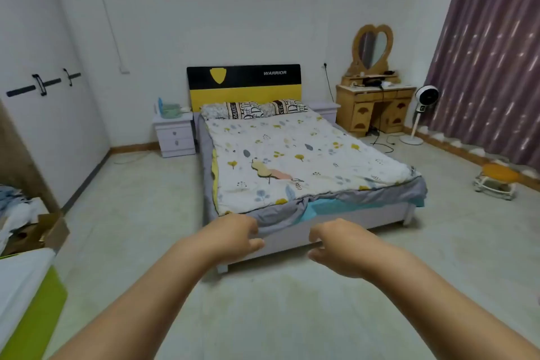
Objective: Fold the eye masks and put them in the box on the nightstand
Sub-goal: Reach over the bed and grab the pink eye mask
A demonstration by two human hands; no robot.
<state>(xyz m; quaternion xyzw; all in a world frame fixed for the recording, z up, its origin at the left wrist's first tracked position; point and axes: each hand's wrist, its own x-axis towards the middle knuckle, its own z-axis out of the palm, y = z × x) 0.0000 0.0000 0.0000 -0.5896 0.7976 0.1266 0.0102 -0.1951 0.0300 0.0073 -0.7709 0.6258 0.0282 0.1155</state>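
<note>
Two eye masks lie side by side on the floral quilt near the foot of the bed: a beige one (261, 169) and a pink one (281, 175), flat and touching. A pale green box (170, 110) stands on the left nightstand (174, 137) beside the headboard. My left hand (233, 237) and my right hand (339, 245) are stretched out in front of me, in the air before the foot of the bed. Both hold nothing, with fingers loosely curled and apart. The masks lie well beyond both hands.
The bed (306, 161) fills the middle of the room, with bare floor on both sides. A wardrobe (43, 102) lines the left wall. A cardboard box (43, 231) with clothes sits at the left. A dresser (374, 108), a fan (423, 108) and an orange stool (496, 181) stand at the right.
</note>
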